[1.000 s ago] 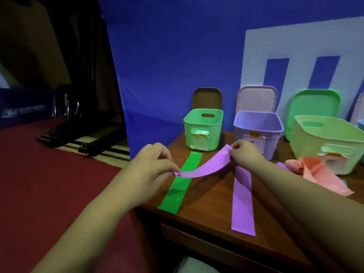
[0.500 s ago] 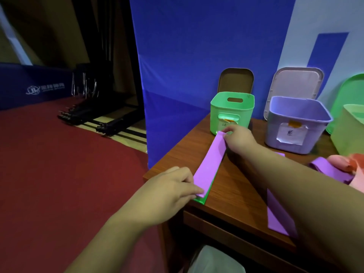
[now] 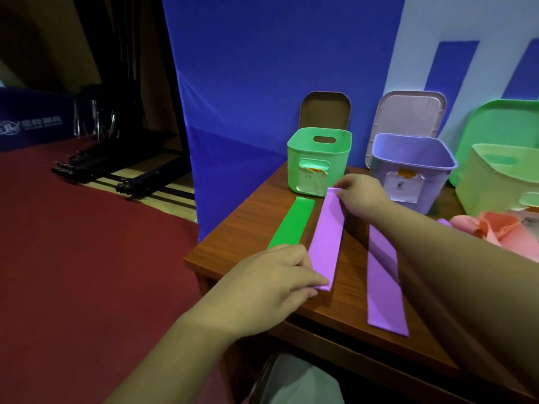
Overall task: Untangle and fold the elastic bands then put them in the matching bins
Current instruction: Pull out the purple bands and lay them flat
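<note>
Both ends of the purple band point(image 3: 326, 237) are pinched, left hand point(image 3: 271, 281) near, right hand point(image 3: 361, 196) far. It lies flat on the counter point(image 3: 242, 237).

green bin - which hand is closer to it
Right. The right hand pinches the far end of the purple band just in front of the green bin; the left hand pinches its near end by the table's front edge.

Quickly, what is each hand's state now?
Left hand: pinches the near end of the middle flat purple elastic band.
Right hand: pinches its far end.
</note>
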`<state>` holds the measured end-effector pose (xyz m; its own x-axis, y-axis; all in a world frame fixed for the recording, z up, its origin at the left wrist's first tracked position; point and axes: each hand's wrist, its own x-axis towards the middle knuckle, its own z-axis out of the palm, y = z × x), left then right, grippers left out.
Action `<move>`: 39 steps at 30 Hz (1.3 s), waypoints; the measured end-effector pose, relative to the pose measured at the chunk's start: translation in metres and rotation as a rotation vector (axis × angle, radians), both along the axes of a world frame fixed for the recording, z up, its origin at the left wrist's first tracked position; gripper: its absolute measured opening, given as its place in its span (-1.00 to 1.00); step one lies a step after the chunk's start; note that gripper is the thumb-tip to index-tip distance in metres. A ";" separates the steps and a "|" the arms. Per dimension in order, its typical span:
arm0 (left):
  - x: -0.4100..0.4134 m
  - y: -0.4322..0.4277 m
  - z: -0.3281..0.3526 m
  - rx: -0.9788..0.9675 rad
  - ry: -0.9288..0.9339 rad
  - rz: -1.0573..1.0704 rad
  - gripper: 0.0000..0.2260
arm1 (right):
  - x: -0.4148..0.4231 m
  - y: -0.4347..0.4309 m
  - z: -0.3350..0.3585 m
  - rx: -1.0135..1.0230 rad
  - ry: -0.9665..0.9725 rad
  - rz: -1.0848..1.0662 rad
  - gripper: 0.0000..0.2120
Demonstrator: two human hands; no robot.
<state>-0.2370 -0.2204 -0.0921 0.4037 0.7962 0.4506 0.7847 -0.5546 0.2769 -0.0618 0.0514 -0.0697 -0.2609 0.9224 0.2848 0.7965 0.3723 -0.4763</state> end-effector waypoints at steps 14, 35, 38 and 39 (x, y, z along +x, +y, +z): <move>0.099 0.020 -0.002 -0.036 0.126 -0.171 -0.77 | 0.106 -0.008 -0.013 -0.025 -0.114 -0.101 -0.81; 0.099 0.020 0.009 -0.098 0.175 -0.141 -0.77 | 0.109 -0.003 -0.030 -0.027 -0.052 -0.096 -0.83; 0.098 0.021 0.010 -0.096 0.190 -0.140 -0.77 | 0.109 -0.002 -0.030 -0.031 -0.050 -0.093 -0.82; 0.098 0.021 0.009 -0.098 0.199 -0.138 -0.77 | 0.108 -0.003 -0.030 -0.031 -0.055 -0.092 -0.82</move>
<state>-0.1386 -0.1993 -0.0828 0.5850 0.7631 0.2746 0.7477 -0.6386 0.1820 0.0465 0.0487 -0.0996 -0.1888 0.9514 0.2434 0.8519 0.2819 -0.4414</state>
